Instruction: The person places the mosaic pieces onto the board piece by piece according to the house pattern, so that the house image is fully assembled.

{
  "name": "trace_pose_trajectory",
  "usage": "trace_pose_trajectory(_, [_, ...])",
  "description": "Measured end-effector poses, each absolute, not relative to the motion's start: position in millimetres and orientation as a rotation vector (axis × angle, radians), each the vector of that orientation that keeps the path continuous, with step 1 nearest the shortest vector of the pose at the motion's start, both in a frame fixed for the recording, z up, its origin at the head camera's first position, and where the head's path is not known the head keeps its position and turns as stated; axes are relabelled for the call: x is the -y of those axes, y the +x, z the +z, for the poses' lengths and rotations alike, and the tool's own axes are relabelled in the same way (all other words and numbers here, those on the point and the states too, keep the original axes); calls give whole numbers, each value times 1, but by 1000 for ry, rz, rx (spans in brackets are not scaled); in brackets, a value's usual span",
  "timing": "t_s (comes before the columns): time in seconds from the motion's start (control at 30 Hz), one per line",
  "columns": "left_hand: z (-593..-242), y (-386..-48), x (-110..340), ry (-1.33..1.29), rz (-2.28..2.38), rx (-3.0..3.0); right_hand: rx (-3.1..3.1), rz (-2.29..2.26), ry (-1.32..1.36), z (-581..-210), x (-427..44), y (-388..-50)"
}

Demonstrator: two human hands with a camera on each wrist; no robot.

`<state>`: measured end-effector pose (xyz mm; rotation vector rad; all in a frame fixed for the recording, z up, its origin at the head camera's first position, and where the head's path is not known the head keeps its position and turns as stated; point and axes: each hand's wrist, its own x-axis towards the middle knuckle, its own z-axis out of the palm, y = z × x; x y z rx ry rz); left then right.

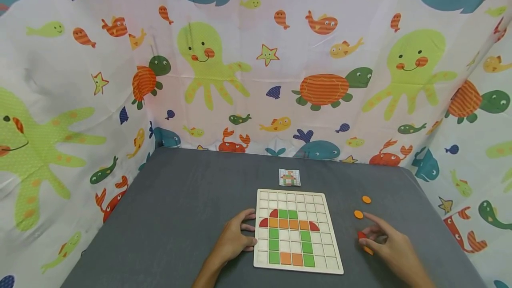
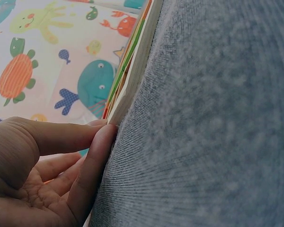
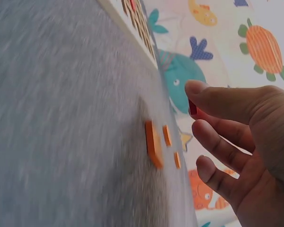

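A pale wooden grid board [image 1: 332,252] lies on the grey table, with green, orange and red pieces set in its cells. At its left edge my left hand [image 1: 234,239] holds the board by thumb and fingertips; the left wrist view shows them at the board's rim [image 2: 120,101]. To the right of the board, my right hand [image 1: 394,250] pinches a small red piece [image 3: 193,109] between thumb and finger, just above the table. An orange piece [image 1: 368,250] lies below this hand. Two round orange pieces [image 1: 358,214] lie beyond it.
A small printed pattern card [image 1: 290,178] lies behind the board. The grey tabletop [image 1: 192,199] extends left and right of the board. A white curtain [image 1: 264,114] with printed sea animals hangs around the table's back and sides.
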<state>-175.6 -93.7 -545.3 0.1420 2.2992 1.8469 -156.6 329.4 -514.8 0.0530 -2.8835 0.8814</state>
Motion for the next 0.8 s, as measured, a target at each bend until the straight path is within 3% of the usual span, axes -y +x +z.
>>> trace_pose_trajectory(0.8, [-547,-176,94,144,1854,-2297,2712,972,246,-510,-269,-192])
